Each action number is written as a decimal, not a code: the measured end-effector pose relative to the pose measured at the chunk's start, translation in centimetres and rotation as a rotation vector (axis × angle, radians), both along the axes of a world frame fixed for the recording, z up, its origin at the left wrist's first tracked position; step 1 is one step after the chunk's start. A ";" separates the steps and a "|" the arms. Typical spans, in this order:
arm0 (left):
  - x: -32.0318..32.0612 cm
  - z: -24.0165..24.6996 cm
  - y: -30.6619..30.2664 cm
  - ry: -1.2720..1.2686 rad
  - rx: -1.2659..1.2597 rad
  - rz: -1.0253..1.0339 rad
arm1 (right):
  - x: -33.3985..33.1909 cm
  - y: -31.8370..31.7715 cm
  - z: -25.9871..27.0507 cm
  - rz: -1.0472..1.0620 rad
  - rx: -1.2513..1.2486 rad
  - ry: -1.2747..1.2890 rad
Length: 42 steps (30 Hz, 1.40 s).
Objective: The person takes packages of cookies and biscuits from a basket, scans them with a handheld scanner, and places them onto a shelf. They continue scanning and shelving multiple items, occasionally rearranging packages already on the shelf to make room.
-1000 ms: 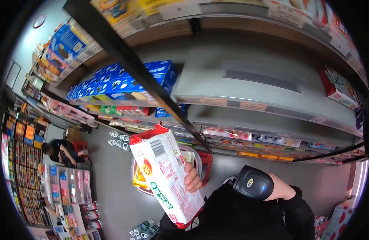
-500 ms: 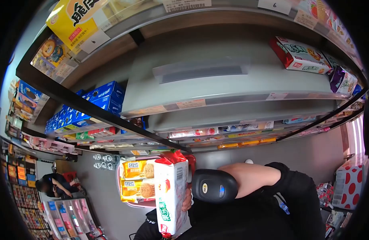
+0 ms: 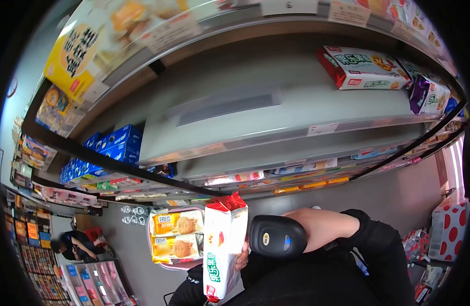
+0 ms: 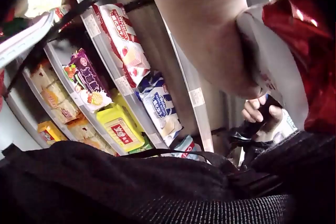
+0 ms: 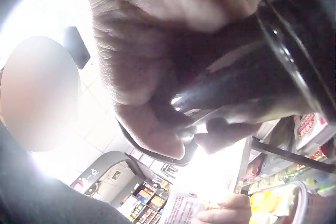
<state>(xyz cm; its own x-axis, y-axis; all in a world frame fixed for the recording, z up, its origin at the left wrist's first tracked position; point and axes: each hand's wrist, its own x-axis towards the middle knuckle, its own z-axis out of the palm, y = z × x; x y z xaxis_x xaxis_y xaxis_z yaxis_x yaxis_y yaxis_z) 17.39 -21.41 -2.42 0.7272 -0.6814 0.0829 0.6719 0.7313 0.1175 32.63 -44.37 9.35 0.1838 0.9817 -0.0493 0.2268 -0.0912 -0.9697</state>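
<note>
White and red, a long packet stands nearly upright in front of the person, gripped by the left hand. The left fingers curl round its side; the thumb is hidden, so how firm the hold is I cannot tell. Just beside it, the right hand has its fingers wrapped round the handle of a black scanner. Yellow packets lie in a basket close to the white one, below the shelf.

With the visible grip at one side, the long packet could pivot or slip if the left wrist turned quickly. Squeezing harder might crumple the wrapper and crack what is inside. The scanner's head is near enough to knock the packet should either hand drift inward.
</note>
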 end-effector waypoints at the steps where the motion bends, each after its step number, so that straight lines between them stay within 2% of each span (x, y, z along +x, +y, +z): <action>1: 0.6 0.2 -0.6 -0.006 -0.004 -0.006 | 0.3 -0.7 0.0 -0.008 0.002 0.001; 6: 2.0 -1.5 -3.6 0.005 -0.045 -0.025 | 1.8 -4.6 0.3 -0.074 0.101 -0.019; 9: 2.7 -1.6 -5.3 0.091 -0.001 -0.028 | 2.8 -7.0 0.7 -0.099 0.071 -0.012; 11: 3.4 -1.0 -6.6 0.182 0.088 -0.014 | 3.5 -8.5 0.5 -0.108 0.085 -0.018; 22: 8.4 3.2 -13.6 0.198 0.231 -0.041 | 6.6 -16.4 0.0 -0.149 0.075 -0.030; 24: 9.0 4.2 -14.3 0.186 0.429 0.060 | 7.0 -17.7 -0.1 -0.155 0.137 -0.010; 25: 9.7 4.3 -14.3 0.057 0.457 0.077 | 7.4 -18.4 -0.2 -0.116 0.129 0.008; 26: 9.7 4.7 -13.7 0.055 0.494 0.115 | 7.8 -19.2 0.0 -0.105 0.130 -0.008; 28: 10.0 5.5 -12.4 0.318 0.863 0.339 | 8.2 -20.7 0.6 -0.123 0.204 -0.003; 30: 11.0 8.9 -12.5 0.079 1.081 0.519 | 8.5 -22.4 0.8 -0.123 0.204 -0.040; 31: 11.5 9.9 -11.9 -0.114 1.121 0.509 | 8.7 -23.2 0.8 -0.143 0.205 -0.033; 34: 13.0 15.2 -12.8 -0.305 1.340 0.642 | 8.9 -24.5 1.3 -0.183 0.260 -0.041; 36: 14.4 18.4 -14.0 -0.431 1.417 0.703 | 9.0 -25.0 1.8 -0.272 0.333 -0.157; 38: 16.3 20.8 -15.7 -0.501 1.566 0.708 | 9.3 -25.7 1.3 -0.247 0.314 -0.196; 40: 18.0 22.4 -16.8 -0.685 1.790 0.736 | 9.1 -26.2 0.6 -0.333 0.345 0.194; 42: 19.3 25.6 -18.8 -0.988 2.127 0.621 | 9.2 -26.5 0.3 -0.334 0.345 0.123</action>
